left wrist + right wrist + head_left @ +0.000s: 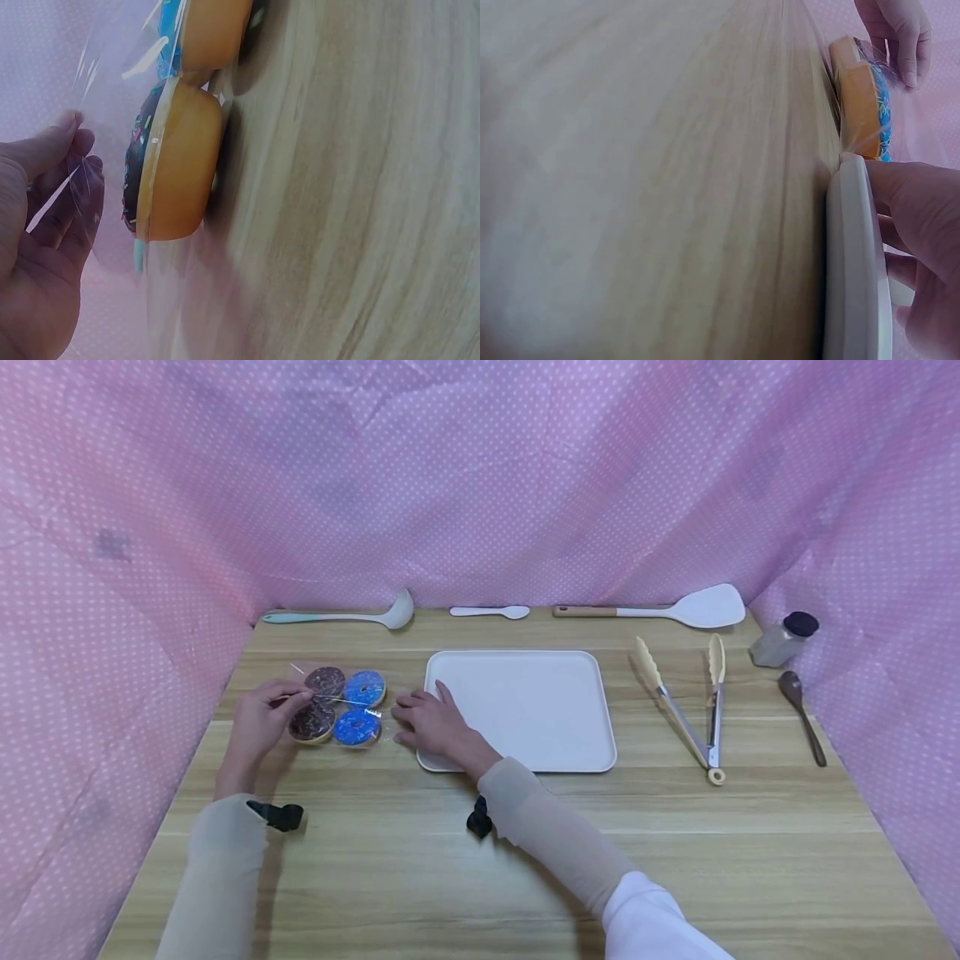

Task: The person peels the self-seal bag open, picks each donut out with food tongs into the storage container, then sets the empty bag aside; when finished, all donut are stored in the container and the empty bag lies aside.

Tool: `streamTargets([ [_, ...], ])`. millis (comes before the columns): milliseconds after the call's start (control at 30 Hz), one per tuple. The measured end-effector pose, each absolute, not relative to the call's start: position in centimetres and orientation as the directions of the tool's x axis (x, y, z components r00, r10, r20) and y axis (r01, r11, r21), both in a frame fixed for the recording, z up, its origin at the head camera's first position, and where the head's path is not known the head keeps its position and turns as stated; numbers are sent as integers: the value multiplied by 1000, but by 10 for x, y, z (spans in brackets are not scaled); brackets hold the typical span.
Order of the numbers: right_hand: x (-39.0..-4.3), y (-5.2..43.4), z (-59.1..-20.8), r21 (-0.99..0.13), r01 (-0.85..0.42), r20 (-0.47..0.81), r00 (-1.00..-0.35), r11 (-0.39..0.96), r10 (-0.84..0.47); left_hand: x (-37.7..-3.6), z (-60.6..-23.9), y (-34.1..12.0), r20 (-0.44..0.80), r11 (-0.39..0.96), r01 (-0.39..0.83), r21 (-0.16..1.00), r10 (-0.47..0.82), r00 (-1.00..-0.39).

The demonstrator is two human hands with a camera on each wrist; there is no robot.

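We note the donut pack at left-centre of the head view, lying between our hands: left hand pinches its clear wrap at the left edge, right hand rests flat, fingers relaxed, on the tray corner just right of it.
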State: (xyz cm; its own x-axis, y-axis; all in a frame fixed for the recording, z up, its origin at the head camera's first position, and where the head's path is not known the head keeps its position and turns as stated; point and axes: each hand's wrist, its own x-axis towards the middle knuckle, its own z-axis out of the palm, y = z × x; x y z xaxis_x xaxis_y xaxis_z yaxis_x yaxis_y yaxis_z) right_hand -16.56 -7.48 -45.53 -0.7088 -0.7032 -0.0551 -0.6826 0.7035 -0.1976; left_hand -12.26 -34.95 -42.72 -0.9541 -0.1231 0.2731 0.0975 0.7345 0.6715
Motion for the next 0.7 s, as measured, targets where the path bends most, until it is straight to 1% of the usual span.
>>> streamTargets([
  [200, -165, -75, -454, -202, -679, -66, -710, 706, -701, -124, -431, -350, 256, 702, 72, 709, -161, -953],
  [433, -164, -75, -454, -212, -669, -77, -715, 712, -695, -123, -432, -346, 183, 631, 3, 776, -221, -958],
  [533, -164, -75, -455, -216, -665, -76, -718, 715, -692, -123, -434, -346, 178, 614, 1, 789, -227, -957],
  [700, -162, -74, -455, -271, -663, -41, -716, 698, -696, -122, -435, -345, 155, 592, -17, 805, -238, -959],
])
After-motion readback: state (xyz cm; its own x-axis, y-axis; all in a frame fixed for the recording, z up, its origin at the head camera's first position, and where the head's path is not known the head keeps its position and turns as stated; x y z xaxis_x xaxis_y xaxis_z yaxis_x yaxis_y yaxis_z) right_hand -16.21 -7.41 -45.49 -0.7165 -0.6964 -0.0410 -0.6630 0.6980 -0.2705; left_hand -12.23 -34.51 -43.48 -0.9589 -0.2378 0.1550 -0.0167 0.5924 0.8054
